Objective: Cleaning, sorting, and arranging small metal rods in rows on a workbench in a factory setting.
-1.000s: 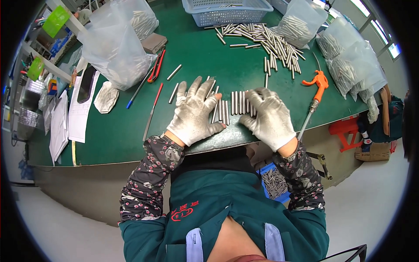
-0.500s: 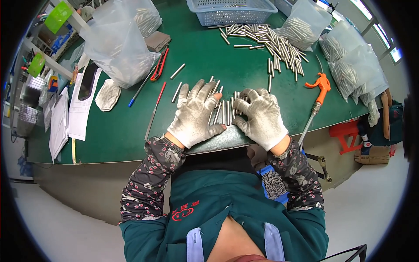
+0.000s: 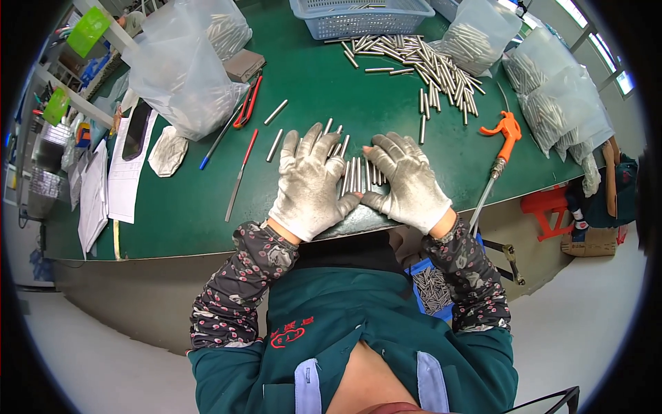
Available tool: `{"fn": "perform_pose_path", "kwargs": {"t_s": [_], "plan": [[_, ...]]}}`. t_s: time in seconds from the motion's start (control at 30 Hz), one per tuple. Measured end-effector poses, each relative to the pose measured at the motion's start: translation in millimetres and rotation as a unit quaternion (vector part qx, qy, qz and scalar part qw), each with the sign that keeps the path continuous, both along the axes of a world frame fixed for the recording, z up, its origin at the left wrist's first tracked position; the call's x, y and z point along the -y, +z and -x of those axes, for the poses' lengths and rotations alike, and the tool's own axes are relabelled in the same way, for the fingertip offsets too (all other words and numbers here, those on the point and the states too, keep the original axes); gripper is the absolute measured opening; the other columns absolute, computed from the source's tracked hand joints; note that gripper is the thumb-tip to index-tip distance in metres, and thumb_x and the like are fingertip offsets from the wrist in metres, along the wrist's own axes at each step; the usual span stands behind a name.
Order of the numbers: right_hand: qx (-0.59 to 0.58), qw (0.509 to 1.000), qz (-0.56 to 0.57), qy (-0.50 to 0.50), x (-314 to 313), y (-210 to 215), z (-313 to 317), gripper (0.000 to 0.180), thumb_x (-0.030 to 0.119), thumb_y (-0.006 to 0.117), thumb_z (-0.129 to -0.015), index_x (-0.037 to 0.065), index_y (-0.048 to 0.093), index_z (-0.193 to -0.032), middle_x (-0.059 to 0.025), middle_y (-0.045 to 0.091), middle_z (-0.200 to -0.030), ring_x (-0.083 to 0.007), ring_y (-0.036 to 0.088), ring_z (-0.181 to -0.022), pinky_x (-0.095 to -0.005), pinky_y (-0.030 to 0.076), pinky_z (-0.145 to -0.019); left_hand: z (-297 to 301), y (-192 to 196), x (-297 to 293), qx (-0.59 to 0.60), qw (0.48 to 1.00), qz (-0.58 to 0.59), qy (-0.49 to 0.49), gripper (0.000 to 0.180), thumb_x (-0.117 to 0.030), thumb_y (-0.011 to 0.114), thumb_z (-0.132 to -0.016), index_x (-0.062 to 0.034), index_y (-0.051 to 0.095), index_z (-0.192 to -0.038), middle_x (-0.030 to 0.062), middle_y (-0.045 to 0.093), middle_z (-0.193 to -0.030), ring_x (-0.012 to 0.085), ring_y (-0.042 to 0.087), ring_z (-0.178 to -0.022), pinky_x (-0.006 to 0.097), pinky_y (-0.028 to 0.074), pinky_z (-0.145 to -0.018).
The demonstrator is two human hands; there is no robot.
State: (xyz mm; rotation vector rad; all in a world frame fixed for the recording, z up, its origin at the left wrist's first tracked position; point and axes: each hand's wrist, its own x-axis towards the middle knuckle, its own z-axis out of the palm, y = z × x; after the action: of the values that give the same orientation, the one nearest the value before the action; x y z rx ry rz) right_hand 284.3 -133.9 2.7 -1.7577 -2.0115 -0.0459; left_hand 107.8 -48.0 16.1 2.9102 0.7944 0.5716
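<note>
Left hand: in a whitish-grey fabric glove, palm down, fingers extended rather than clenched, covering part of a row of slim, silvery, cylindrical metal rods; no rod is seen gripped.
Right hand: in a matching glove, palm down, fingers slightly bent over the row's other end, not closed into a fist; whether the hidden fingertips press on metal, I cannot tell.
Row position: between the two thumbs and index fingers, near the front edge of the green tabletop, rods roughly side by side.
Rod handling: probably stiff and hard to break, modest in weight singly, heavier as a bunch; smooth and round, so likely to roll or slide.
Rod hold: a single one is best pinched at mid-length; a row, squeezed from both outer sides with the ends kept level.
Stray rod: one silvery piece lies just left of the left fingers.
Farther out: a jumbled heap of similar rods before a pale-blue perforated plastic basket.
Right side: an orange-handled air gun, well apart from the row.
</note>
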Motion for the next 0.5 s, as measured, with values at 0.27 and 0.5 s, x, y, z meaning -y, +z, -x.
{"fn": "perform_pose_path", "kwargs": {"t_s": [0.27, 0.5], "plan": [[-0.049, 0.998, -0.036, -0.021, 6, 2, -4, 0.049, 0.037, 0.068, -0.070, 0.002, 0.059, -0.104, -0.0174, 0.055, -0.114, -0.0352, 0.049, -0.113, -0.0471, 0.036, -0.099, -14, 1, 5, -0.015, 0.999, 0.011, 0.033, 0.052, -0.043, 0.071, -0.065, -0.0012, 0.066, -0.096, 0.0158, 0.050, -0.125, 0.0331, 0.036, -0.128, 0.053, 0.017, -0.108], [-0.058, 0.996, -0.029, -0.054, 19, 1, -13, 0.050, 0.030, 0.067, -0.065, 0.001, 0.059, -0.105, -0.0183, 0.055, -0.114, -0.0361, 0.047, -0.115, -0.0471, 0.035, -0.101, -28, 5, 12, -0.028, 0.999, 0.011, 0.019, 0.041, -0.033, 0.070, -0.064, -0.0019, 0.063, -0.090, 0.0149, 0.051, -0.124, 0.0318, 0.038, -0.127, 0.053, 0.019, -0.108]]}}
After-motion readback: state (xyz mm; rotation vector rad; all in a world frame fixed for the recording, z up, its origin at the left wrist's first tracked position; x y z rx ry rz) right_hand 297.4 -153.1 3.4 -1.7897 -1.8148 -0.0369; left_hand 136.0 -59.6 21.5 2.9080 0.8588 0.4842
